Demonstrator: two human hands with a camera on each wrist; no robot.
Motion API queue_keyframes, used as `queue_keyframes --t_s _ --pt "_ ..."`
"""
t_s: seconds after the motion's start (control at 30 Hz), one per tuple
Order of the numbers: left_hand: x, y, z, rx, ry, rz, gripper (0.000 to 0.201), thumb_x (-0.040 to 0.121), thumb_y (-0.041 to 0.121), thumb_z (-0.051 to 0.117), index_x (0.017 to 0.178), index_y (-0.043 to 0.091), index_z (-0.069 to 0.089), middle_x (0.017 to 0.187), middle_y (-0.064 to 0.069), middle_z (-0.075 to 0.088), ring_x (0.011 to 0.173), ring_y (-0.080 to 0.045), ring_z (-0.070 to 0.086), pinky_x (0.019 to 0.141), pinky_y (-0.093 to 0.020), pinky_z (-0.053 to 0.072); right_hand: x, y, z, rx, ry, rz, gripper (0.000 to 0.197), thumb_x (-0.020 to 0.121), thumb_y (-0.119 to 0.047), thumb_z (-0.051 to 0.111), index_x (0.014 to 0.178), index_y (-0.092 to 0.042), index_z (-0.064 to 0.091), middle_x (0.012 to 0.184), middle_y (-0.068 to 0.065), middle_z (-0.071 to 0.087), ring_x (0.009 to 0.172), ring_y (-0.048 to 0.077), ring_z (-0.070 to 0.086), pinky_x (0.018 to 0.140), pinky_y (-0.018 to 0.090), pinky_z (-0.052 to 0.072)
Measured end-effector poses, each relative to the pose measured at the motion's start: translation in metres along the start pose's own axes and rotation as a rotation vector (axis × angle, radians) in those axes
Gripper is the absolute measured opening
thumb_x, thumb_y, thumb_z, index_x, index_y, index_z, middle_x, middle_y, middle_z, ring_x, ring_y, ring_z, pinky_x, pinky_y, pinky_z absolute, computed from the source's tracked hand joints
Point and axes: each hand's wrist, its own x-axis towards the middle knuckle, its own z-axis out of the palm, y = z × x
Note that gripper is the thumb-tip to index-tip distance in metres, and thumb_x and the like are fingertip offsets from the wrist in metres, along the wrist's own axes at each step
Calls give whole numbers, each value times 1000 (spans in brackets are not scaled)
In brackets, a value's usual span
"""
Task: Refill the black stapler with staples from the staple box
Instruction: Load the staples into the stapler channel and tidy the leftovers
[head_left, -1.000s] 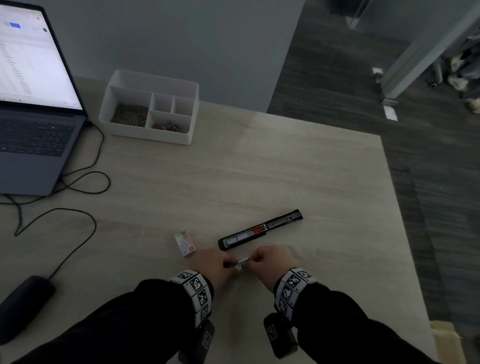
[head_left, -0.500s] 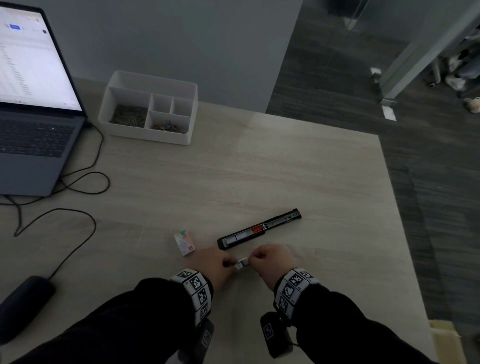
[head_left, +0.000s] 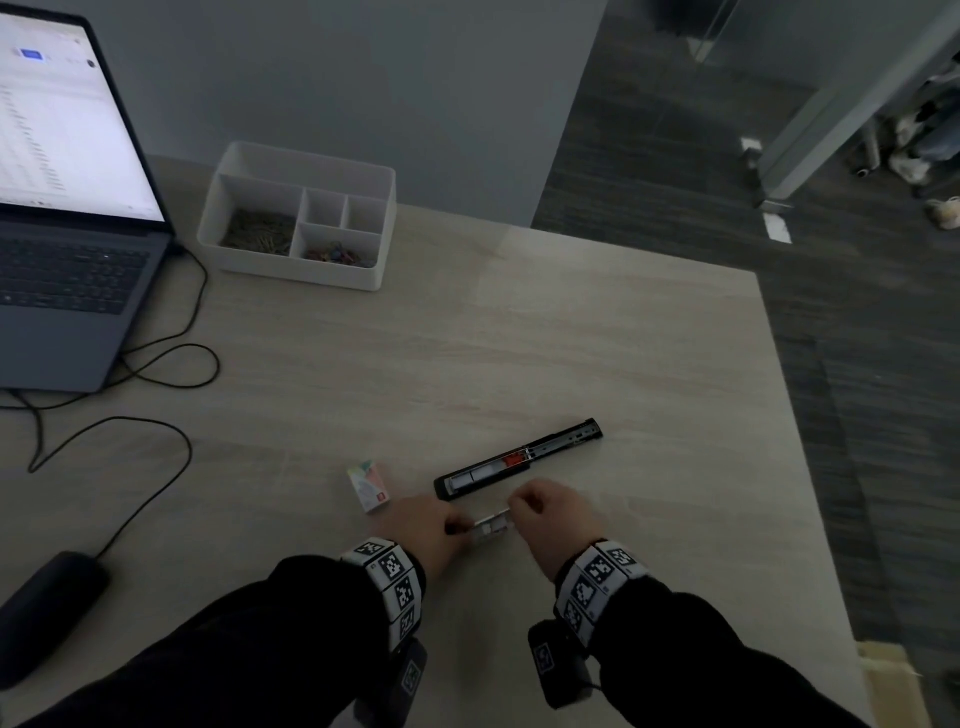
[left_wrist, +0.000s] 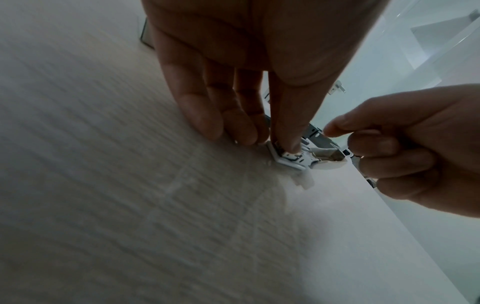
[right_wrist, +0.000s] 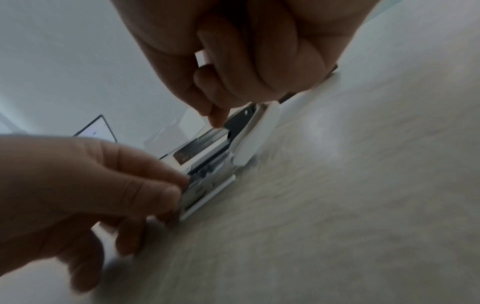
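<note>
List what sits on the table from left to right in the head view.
Laptop → organizer tray → staple box → left hand → right hand.

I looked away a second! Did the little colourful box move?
No. The staple box keeps its place on the table, same gap left of the black stapler.

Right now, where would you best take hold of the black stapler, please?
Probably from above, pinching the black stapler across its narrow width near the middle: it lies flat and opened straight on the table, with nothing against either long side there.
</note>
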Motion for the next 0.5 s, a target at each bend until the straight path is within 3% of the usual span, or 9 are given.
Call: queue_keyframes --t_s 0.1,0.2,0.27,0.37,0.43,0.5 --pt "-1 0 0 1 11 9 32 82 53 54 108 43 69 102 8 75 94 -15 69 82 -29 54 1 8 -13 71 108 70 9 89 -33 58 91 -25 60 70 -2 61 61 16 56 56 27 44" --pt "-2 -1 1 18 30 16 32 82 54 53 109 45 68 102 8 75 95 -15 68 82 -29 54 5 18 -16 85 76 102 18 90 -37 57 103 -25 62 87 2 63 77 19 61 72 31 50" --pt "-2 -1 1 33 43 21 33 81 55 52 109 48 67 101 8 75 95 -15 69 81 -29 54 4 20 -12 126 3 103 11 89 -38 56 91 -33 65 90 0 68 81 20 65 80 38 56" --pt "-1 -1 1 27 36 22 33 81 55 53 108 46 68 102 7 75 97 -16 68 80 -27 53 -4 16 -6 189 9 50 9 83 -42 59 78 -37 64 77 -8 69 68 16 67 69 34 58" --pt "-2 0 -1 24 19 21 36 79 57 50 109 47 68 105 7 75 99 -16 68 84 -29 53 -9 10 -2 191 7 -34 7 82 -37 66 78 -33 64 68 -9 62 59 8 58 59 22 50" --pt "-2 0 -2 26 11 22 37 79 60 49 110 48 67 108 6 74 101 -16 68 87 -31 53 -13 5 5 184 -30 -95 9 81 -35 71 83 -29 64 63 -8 55 56 5 50 55 17 42"
